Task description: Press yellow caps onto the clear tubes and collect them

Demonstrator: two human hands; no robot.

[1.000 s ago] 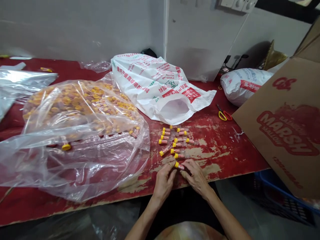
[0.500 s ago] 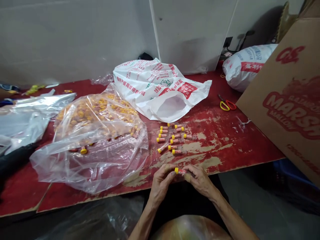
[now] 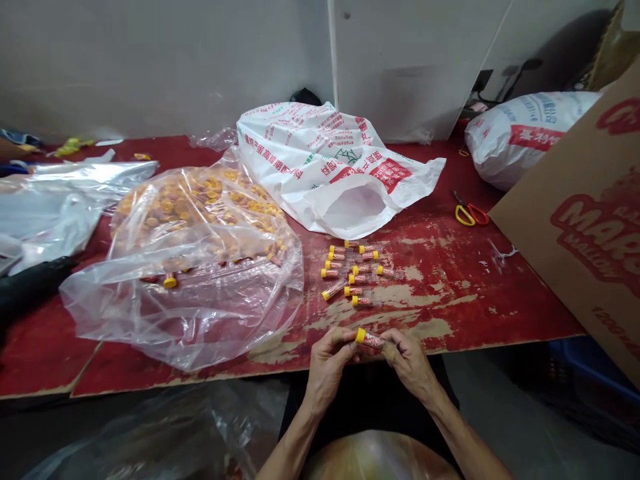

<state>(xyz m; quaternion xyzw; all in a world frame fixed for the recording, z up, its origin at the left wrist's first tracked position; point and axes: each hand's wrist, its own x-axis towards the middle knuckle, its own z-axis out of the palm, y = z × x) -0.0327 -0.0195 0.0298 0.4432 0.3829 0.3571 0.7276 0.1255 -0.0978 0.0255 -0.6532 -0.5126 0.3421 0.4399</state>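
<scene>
Between my two hands, at the table's front edge, is a small clear tube (image 3: pixel 371 339) with a yellow cap and red-and-white contents. The fingers of my left hand (image 3: pixel 327 363) pinch it at the capped end. My right hand (image 3: pixel 409 363) pinches the other end, its fingertips closed there. Just beyond my hands, several similar yellow-capped tubes (image 3: pixel 361 301) lie in a loose group on the worn red table (image 3: pixel 450 267). To the left, a large clear plastic bag (image 3: pixel 200 327) holds many more yellow-capped tubes.
Behind the loose tubes lies a white printed sack (image 3: pixel 310 160) with its mouth facing me. Yellow-and-red-handled scissors (image 3: pixel 470 213) rest at the right, near a cardboard box (image 3: pixel 590 233) and a stuffed white sack (image 3: pixel 500 147). Silvery plastic bags (image 3: pixel 55 213) cover the far left.
The held tube now tilts, its capped end higher, and more of it shows between my hands. The whole view has shifted slightly; the loose tubes look unmoved on the table.
</scene>
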